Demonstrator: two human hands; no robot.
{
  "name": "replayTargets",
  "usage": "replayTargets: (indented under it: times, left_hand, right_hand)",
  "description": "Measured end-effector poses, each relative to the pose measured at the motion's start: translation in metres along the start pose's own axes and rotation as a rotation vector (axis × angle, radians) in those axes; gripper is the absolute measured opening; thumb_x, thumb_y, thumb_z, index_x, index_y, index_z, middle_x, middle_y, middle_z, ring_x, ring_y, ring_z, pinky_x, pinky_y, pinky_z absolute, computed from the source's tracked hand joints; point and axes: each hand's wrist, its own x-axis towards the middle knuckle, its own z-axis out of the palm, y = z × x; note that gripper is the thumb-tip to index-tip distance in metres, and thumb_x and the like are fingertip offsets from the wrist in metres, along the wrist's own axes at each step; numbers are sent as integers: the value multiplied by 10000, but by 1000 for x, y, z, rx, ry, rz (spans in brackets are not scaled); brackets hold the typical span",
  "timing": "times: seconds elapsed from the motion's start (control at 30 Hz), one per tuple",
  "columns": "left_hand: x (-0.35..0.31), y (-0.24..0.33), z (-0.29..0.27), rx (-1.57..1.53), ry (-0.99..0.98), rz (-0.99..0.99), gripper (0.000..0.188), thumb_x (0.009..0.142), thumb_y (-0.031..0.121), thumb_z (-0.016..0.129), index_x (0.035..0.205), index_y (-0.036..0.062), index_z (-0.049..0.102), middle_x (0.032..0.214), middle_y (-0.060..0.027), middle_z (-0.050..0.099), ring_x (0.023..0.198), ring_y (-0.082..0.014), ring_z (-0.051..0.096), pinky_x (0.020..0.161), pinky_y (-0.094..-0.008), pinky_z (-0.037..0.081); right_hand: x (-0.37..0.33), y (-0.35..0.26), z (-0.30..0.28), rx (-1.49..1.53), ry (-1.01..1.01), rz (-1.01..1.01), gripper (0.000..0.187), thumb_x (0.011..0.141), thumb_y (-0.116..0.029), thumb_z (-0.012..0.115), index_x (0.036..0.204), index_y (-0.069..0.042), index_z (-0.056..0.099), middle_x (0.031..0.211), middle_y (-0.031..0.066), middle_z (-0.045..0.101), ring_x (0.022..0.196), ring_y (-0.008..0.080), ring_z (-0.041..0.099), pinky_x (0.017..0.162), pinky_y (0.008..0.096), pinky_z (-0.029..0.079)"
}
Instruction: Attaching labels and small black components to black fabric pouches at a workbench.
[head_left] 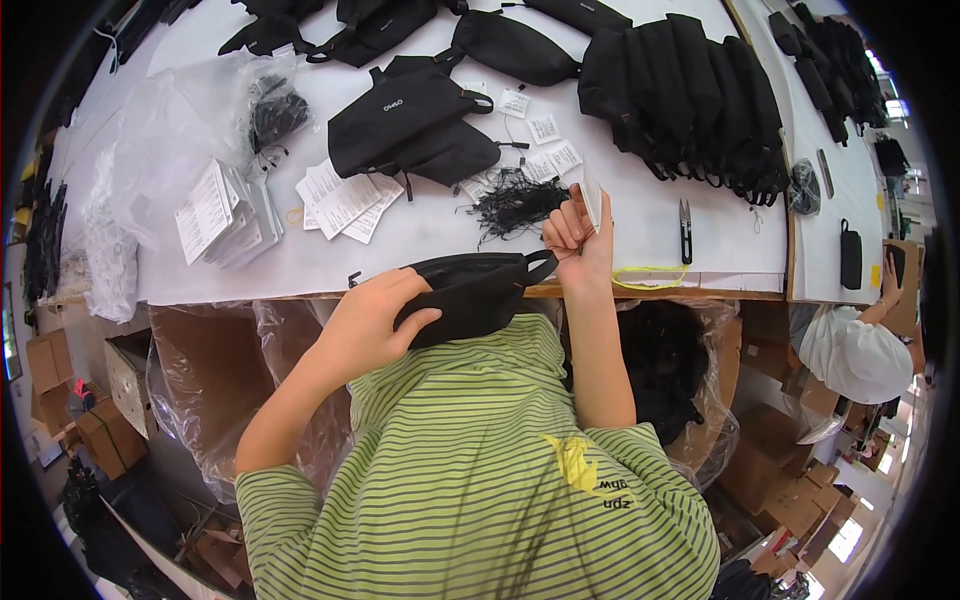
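Observation:
A small black zip pouch [470,290] lies across the table's near edge, against my striped shirt. My left hand [378,312] grips its left end, thumb and fingers wrapped round the fabric. At the other end, the pouch's loop [541,267] reaches up to my right hand [580,238]. Between the raised fingers of that hand stands a white paper tag [592,203], seen nearly edge-on. A tangle of black strings [518,203] lies just left of my right hand. Whether a string joins the tag to the loop is too small to tell.
White tags lie in a stack [228,215] and a loose fan [345,202]. Black pouches [410,120] spread beyond, with a row of them [690,100] at far right. Thread snips [685,232] and a yellow cord [648,280] lie right. Another person [860,350] works at far right.

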Motion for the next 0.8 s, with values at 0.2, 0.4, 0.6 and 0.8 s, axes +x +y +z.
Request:
replayTargets:
  times: [0.2, 0.4, 0.6, 0.8]
  left_hand:
    - [0, 1, 1, -4, 10, 0, 196, 818, 152, 671, 907, 2, 580, 850, -119, 595, 805, -311, 585, 694, -381, 470]
    - [-3, 3, 0, 12, 20, 3, 200, 814, 152, 674, 909, 2, 582, 860, -122, 599, 803, -316, 587, 695, -379, 472]
    - [-4, 5, -3, 2, 23, 26, 203, 809, 151, 680, 910, 1, 587, 868, -127, 602, 809, -321, 589, 699, -380, 474]
    - [-7, 6, -8, -5, -3, -2, 199, 806, 149, 683, 911, 8, 591, 864, -121, 602, 803, -320, 589, 700, -380, 473]
  right_hand:
    - [4, 11, 27, -289, 499, -254, 346, 939, -375, 515, 788, -68, 568, 504, 10, 354, 436, 116, 298, 428, 249, 249]
    - [0, 24, 27, -356, 597, -144, 389, 926, -407, 525, 706, -86, 533, 521, 32, 446, 428, 131, 365, 418, 263, 268]
    - [11, 30, 26, -526, 535, -335, 328, 939, -367, 548, 735, -110, 544, 569, -29, 493, 428, 59, 398, 396, 209, 260]
    - [15, 19, 30, -716, 589, -542, 294, 951, -334, 550, 754, -117, 565, 582, -46, 521, 416, 45, 413, 384, 197, 287]
